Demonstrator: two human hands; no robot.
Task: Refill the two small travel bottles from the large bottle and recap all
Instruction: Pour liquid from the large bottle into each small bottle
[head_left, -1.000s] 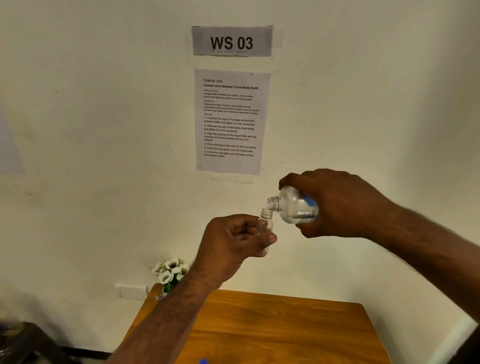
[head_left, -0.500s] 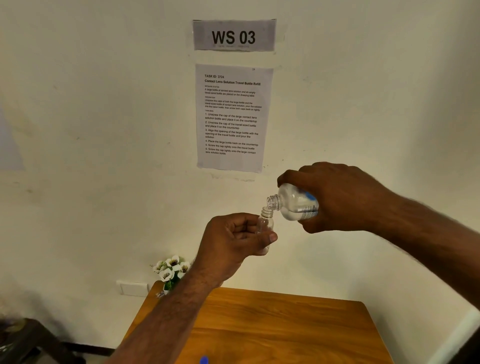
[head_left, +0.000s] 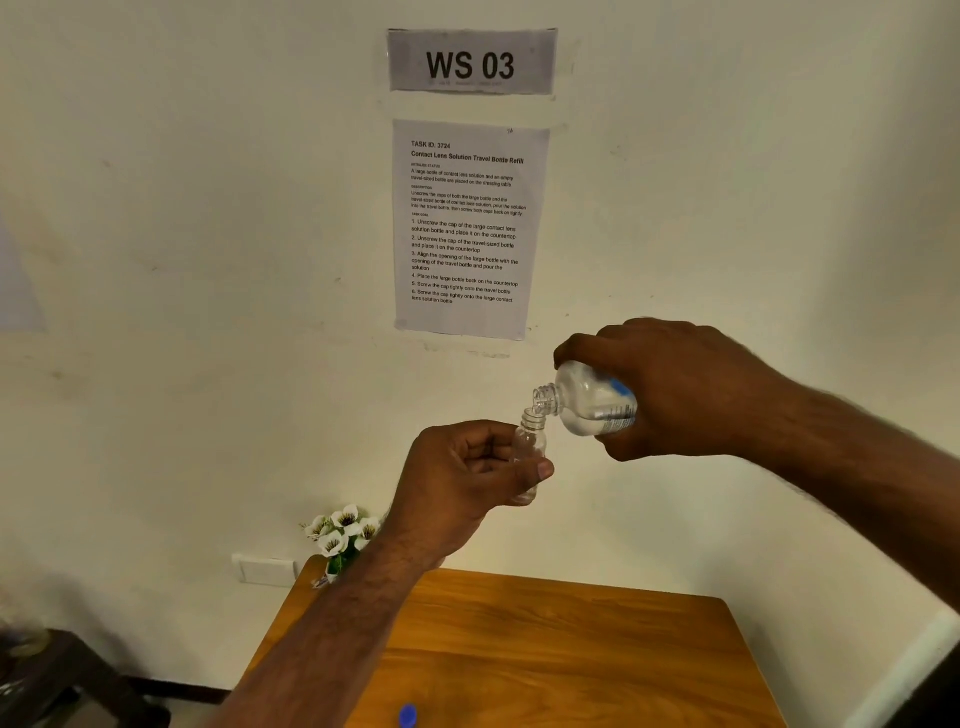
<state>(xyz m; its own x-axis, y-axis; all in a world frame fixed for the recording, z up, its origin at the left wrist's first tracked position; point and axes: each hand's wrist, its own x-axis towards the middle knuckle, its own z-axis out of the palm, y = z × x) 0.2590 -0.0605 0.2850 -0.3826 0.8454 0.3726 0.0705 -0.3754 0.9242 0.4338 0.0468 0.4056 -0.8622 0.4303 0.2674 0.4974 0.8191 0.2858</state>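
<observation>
- Cream wall (head_left: 182, 260) fills the background, bearing a grey "WS 03" sign (head_left: 471, 62) above a printed task sheet (head_left: 467, 231) headed "Contact Lens Solution Travel Bottle Refill".
- Below it, a wooden table (head_left: 571, 649) stands against the wall, with a small bunch of white flowers (head_left: 343, 530) at its far left corner and a blue cap (head_left: 408, 716) lying near its front edge.
- A person's left hand (head_left: 467, 475) is raised above the table, fingers curled around a small clear travel bottle (head_left: 530, 441), which is held upright and uncapped with its open neck showing above the fist.
- The right hand (head_left: 685, 395) grasps the large bottle (head_left: 592, 400) from above, tilting it close to horizontal, neck pointing left and slightly down.
- The large bottle's uncapped mouth sits just above and against the travel bottle's opening; clear liquid shows inside the large bottle, pooled along its lower side.
- Whether liquid is flowing between the two necks cannot be told.
- A white wall socket plate (head_left: 265, 569) sits left of the table, and dark furniture (head_left: 62, 675) is blurred at the lower left corner.
</observation>
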